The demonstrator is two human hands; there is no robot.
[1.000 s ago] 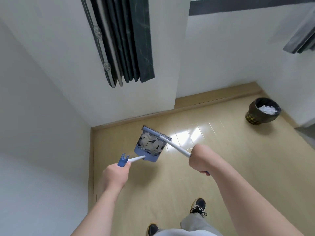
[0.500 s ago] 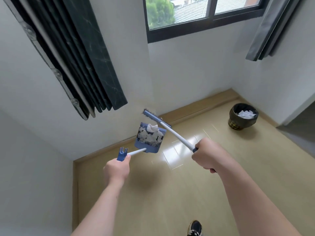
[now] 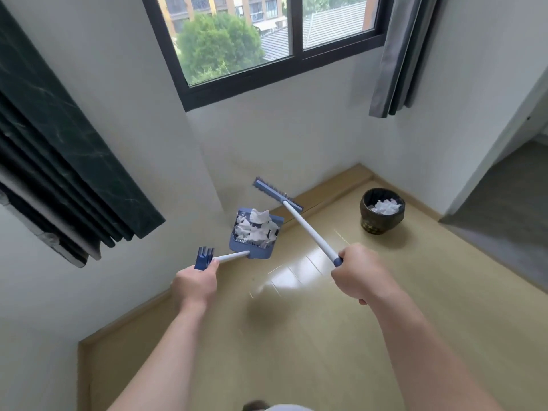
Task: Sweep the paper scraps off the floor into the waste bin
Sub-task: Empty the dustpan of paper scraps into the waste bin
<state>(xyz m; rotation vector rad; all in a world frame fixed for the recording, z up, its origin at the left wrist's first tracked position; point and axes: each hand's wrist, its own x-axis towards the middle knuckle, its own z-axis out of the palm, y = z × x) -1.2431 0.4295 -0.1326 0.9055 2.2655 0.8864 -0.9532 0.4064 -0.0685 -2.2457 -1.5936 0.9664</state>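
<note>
My left hand (image 3: 195, 283) grips the white handle of a blue dustpan (image 3: 253, 250), held in the air above the floor. White paper scraps (image 3: 257, 226) fill the pan. My right hand (image 3: 357, 272) grips the white handle of a blue broom (image 3: 277, 195), whose head is lifted off the floor beyond the pan. A dark round waste bin (image 3: 382, 213) stands on the floor in the far right corner, well to the right of the pan, with crumpled white paper inside.
White walls close the left and far sides, with a wooden skirting (image 3: 326, 188) along the base. A dark curtain (image 3: 59, 161) hangs at left, a grey one (image 3: 397, 54) at right by the window. A doorway to a grey floor (image 3: 504, 209) opens at right.
The view has tilted up and turned right, so the window and bin show more. Both hands have kept their grip; the pan and broom sit nearer the bin's side of the room.
</note>
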